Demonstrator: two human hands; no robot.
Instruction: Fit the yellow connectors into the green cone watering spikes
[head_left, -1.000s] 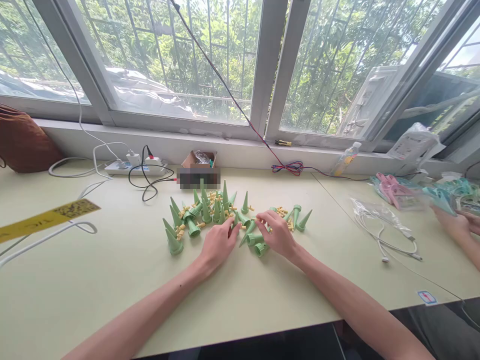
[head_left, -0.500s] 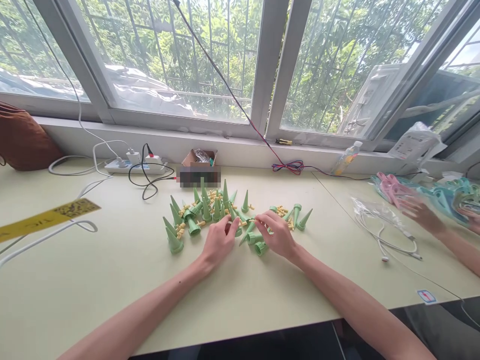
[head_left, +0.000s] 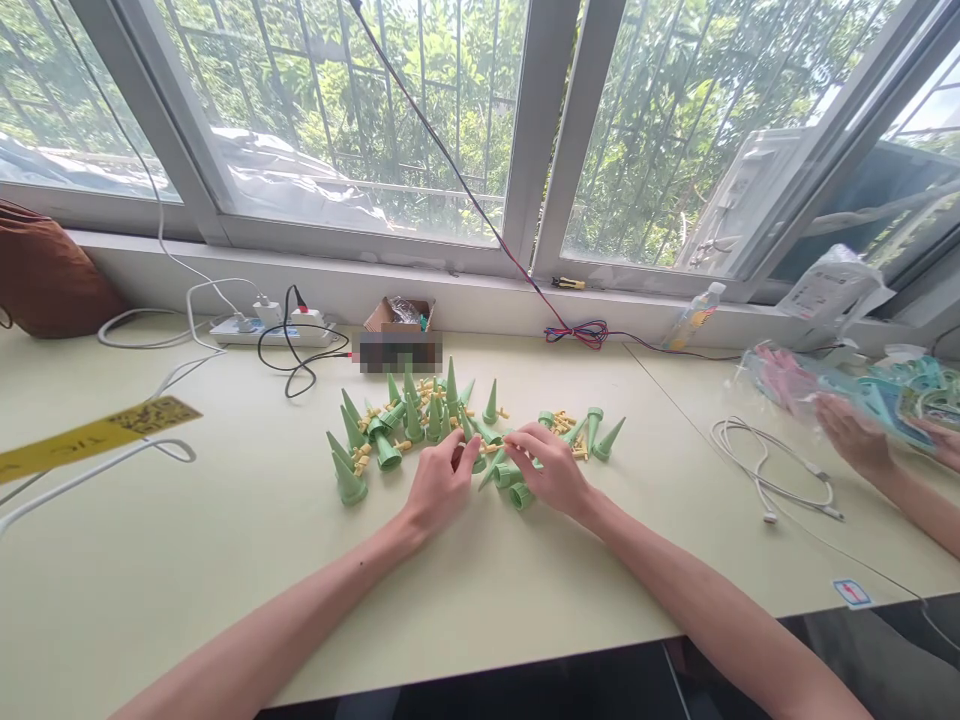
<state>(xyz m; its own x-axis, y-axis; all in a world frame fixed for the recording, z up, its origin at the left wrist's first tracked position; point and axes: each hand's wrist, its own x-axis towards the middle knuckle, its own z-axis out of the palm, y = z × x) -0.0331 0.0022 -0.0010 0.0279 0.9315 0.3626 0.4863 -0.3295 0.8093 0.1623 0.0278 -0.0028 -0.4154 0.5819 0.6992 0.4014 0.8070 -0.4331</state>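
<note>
My left hand (head_left: 444,478) is closed, thumb against fingers, around a green cone-shaped plastic spike (head_left: 467,428) whose base shows beside the thumb. Facing it, my right hand (head_left: 551,468) pinches at a small yellow plastic piece, mostly covered by the fingertips. Green spikes stand upright behind and left of my left hand, one nearest the front edge being a green spike (head_left: 349,486). Small yellow valve-like pieces (head_left: 562,422) lie among them. Just under my right hand rests a ribbed green spike (head_left: 520,496) on its side, open end showing.
A small cardboard box (head_left: 397,318) sits behind the spikes. Left of it are a power strip (head_left: 270,330) and cables. On the right lie a white cable (head_left: 757,455), a bottle (head_left: 694,318), and bagged pink and teal items near another person's hand (head_left: 855,440).
My hands stay nearly in place; my right fingertips have shifted slightly. At the right, the other person's hand has moved a little, and a clear plastic bag has been lifted off the white cable.
</note>
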